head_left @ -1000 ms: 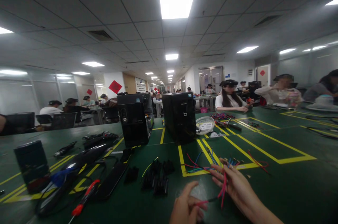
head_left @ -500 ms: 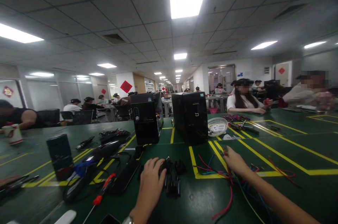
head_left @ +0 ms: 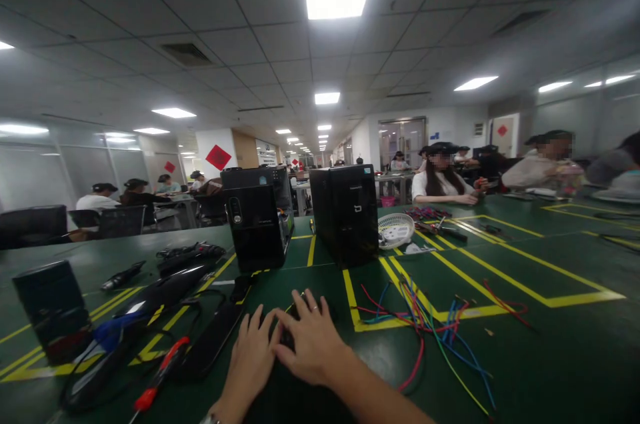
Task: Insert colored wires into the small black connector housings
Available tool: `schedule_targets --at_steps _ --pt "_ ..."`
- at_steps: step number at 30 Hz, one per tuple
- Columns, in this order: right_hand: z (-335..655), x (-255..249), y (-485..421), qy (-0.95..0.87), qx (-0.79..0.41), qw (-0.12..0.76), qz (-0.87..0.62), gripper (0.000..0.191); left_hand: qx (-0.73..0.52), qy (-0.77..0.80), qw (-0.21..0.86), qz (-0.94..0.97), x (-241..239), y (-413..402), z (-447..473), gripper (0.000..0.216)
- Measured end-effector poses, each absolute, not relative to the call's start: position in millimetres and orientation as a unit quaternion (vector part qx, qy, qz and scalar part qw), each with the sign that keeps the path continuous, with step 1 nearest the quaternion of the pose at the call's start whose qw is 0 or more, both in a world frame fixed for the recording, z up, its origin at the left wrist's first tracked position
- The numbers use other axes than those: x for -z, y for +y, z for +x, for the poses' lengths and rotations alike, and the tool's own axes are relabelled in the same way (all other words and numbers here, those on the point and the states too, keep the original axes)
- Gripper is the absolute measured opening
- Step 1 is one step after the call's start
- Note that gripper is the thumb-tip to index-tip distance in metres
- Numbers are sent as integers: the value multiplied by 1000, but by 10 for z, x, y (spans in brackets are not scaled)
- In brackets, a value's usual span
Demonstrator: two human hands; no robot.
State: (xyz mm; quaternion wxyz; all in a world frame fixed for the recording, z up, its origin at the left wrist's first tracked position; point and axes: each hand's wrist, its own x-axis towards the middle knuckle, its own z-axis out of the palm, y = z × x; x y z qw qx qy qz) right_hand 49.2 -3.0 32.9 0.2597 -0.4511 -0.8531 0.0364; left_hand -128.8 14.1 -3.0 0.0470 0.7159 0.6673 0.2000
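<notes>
Large open office, panel ceiling with bright light squares along the top of the frame; people sit at desks on the far left and at the far side of the table on the right. The green table (head_left: pixel 550 344) fills the lower half, marked with yellow tape lines.

Low centre, I see both hands together, palms down. The left hand (head_left: pixel 250 361) lies flat with fingers spread, nothing clamped in it. The right hand (head_left: pixel 313 341), a ring on one finger, lies just beside it and partly over it, fingers loosely spread on a pile of black connectors (head_left: pixel 295 311). The pile is mostly hidden beneath the fingers, so I cannot tell whether the right hand grips a piece or only rests on it.

Right of the hands, a loose tangle of coloured wires (head_left: pixel 425 317) sprawls across the yellow tape. Lower left: a red-handled screwdriver (head_left: pixel 160 374), black cables and a dark box (head_left: pixel 53 307). Mid-frame, two black computer towers (head_left: pixel 257 224) (head_left: pixel 345 214) stand upright side by side, with a white basket (head_left: pixel 395 232) just right of them.
</notes>
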Motion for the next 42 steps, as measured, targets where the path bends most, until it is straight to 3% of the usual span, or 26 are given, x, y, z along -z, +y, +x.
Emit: schedule_targets --at_steps 6,23,31,38,42 --pt "661 -215 213 -862 -38 227 -452 60 -205 652 39 729 44 152 -1158 54" --pt "2658 -258 368 -816 33 162 -554 49 -237 501 72 829 -89 300 712 47" --pt "2891 -361 137 -799 65 201 -563 53 -251 476 111 835 -330 251 529 44" --pt "3324 -397 -492 -739 89 238 -623 28 -267 480 216 807 -420 -127 102 41" --pt "3935 -219 -651 -659 74 213 -718 39 -262 479 262 796 -309 -314 -44 54"
